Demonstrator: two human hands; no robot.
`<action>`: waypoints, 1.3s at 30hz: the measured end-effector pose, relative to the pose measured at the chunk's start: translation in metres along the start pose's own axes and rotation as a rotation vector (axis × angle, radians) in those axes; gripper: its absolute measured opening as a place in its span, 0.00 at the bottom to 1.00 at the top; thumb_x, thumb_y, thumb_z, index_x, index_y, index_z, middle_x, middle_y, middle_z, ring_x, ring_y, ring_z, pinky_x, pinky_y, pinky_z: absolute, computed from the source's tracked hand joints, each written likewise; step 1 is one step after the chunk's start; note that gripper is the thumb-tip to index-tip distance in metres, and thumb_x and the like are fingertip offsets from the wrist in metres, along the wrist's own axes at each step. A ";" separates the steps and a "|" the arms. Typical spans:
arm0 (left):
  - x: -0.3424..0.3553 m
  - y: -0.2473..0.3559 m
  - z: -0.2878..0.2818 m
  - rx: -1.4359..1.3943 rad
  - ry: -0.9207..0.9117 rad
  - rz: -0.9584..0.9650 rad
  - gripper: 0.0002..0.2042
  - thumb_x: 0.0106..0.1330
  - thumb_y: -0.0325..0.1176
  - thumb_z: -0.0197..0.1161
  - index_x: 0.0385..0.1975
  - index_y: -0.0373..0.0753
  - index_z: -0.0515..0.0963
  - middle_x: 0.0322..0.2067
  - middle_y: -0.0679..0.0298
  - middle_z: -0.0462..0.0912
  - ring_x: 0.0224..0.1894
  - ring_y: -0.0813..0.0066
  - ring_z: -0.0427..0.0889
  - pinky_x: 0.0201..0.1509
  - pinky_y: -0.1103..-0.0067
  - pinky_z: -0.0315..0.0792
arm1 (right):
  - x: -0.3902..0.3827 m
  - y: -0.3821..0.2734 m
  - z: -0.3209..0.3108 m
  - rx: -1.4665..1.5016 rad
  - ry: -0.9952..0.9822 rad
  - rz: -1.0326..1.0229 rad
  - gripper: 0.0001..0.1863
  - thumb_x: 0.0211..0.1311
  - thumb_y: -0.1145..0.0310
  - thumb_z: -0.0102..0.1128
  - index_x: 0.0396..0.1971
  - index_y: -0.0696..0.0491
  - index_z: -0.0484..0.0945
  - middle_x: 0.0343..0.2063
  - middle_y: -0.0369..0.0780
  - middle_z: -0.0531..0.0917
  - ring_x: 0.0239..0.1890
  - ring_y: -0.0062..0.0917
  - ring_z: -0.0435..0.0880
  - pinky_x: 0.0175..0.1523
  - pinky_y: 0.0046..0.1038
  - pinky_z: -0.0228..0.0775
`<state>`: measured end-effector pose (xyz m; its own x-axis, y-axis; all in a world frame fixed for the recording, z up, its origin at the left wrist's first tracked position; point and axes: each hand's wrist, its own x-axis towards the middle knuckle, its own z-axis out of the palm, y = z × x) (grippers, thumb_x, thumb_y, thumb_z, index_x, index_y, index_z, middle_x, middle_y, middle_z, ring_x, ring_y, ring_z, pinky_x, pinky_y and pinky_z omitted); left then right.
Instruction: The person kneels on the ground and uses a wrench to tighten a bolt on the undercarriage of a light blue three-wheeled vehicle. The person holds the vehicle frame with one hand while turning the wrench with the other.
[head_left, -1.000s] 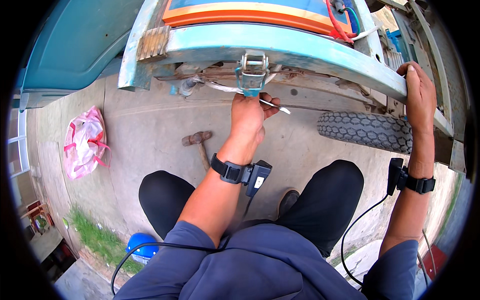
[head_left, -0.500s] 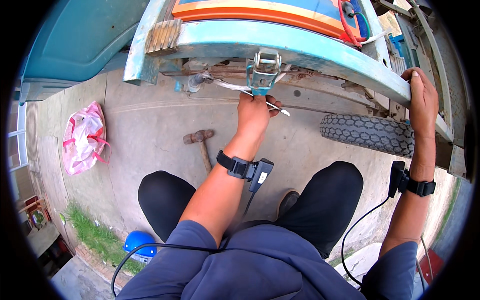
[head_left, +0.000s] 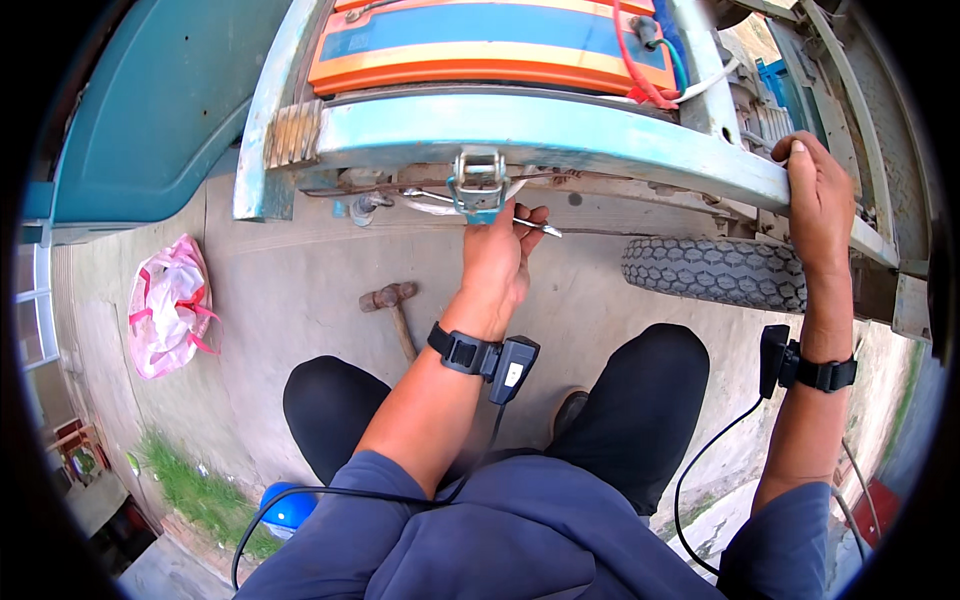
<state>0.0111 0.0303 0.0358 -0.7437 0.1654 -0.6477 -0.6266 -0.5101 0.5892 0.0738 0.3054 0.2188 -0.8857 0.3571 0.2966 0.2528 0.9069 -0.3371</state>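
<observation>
My left hand (head_left: 494,255) is under the light-blue metal frame (head_left: 570,135), just below a metal toggle latch (head_left: 478,172), with its fingers closed on a silver wrench (head_left: 543,228). The wrench extends out to the right of my fingers; part of it is hidden behind the latch and hand. My right hand (head_left: 820,205) grips the frame's right part, fingers curled over its upper edge. An orange and blue battery box (head_left: 485,40) with red, green and white cables lies within the frame, above the latch.
A tyre (head_left: 710,270) lies under the frame at right. A hammer (head_left: 388,298) rests on the concrete floor (head_left: 260,310) between my knees and the frame. A pink-and-white bag (head_left: 170,305), a blue helmet (head_left: 290,508) and grass are to the left. A teal body panel (head_left: 140,120) is upper left.
The frame, latch and battery box sit lower and a little further left in the picture, showing more of the box. Both hands keep their holds, the left one still on the wrench.
</observation>
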 end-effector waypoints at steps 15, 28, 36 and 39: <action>-0.007 -0.021 0.029 -0.253 0.025 -0.143 0.03 0.63 0.22 0.62 0.31 0.37 0.74 0.26 0.65 0.71 0.28 0.75 0.73 0.34 0.76 0.74 | -0.003 -0.004 -0.001 -0.118 0.020 -0.003 0.16 0.63 0.58 0.44 0.30 0.52 0.79 0.27 0.49 0.80 0.33 0.48 0.79 0.37 0.42 0.68; -0.019 -0.006 0.037 -0.254 0.048 -0.198 0.03 0.63 0.20 0.60 0.33 0.34 0.73 0.28 0.64 0.71 0.26 0.75 0.72 0.30 0.79 0.71 | 0.001 0.001 0.001 -0.134 0.074 -0.021 0.16 0.62 0.58 0.44 0.31 0.52 0.79 0.28 0.50 0.81 0.33 0.49 0.79 0.37 0.43 0.69; -0.031 0.005 0.035 -0.268 -0.041 -0.226 0.04 0.63 0.21 0.59 0.34 0.35 0.72 0.27 0.64 0.71 0.26 0.76 0.71 0.29 0.80 0.70 | -0.003 0.001 -0.001 -0.128 0.043 -0.033 0.17 0.64 0.57 0.44 0.32 0.51 0.79 0.28 0.50 0.81 0.35 0.49 0.80 0.38 0.43 0.69; -0.037 0.022 0.042 -0.295 -0.056 -0.221 0.04 0.64 0.21 0.58 0.33 0.36 0.71 0.26 0.65 0.70 0.26 0.77 0.70 0.28 0.80 0.70 | 0.000 -0.003 -0.003 -0.118 0.022 -0.019 0.17 0.64 0.56 0.44 0.31 0.52 0.78 0.29 0.50 0.81 0.36 0.49 0.79 0.39 0.43 0.70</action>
<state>0.0153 0.0483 0.0932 -0.6148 0.3400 -0.7116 -0.6853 -0.6769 0.2686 0.0744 0.3038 0.2228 -0.8822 0.3433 0.3222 0.2815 0.9331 -0.2236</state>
